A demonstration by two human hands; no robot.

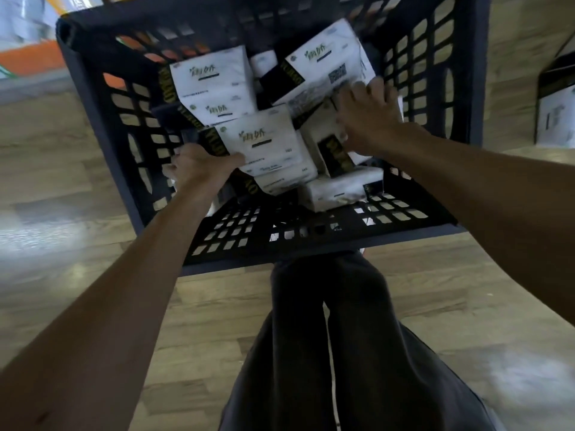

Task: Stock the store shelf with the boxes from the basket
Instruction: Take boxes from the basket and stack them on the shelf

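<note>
Here, the person leans over the dark basket [342,241], which sits on the wood floor [62,150] and holds a loose heap of white boxes. The left grip [199,172] clasps the left end of the middle box [261,141], thumb across its top face and fingers hidden beneath. The right grip [370,119] is spread wide over the boxes at the right, fingertips touching the lower edge of the tilted box [323,66] at the back, and it holds nothing that shows. The step looks like lifting boxes out for the shelf, which is not plainly in view. The left should probably lift straight up, since the middle box lies on others that could slide. The right should settle on one box and wrap its end before rising.
</note>
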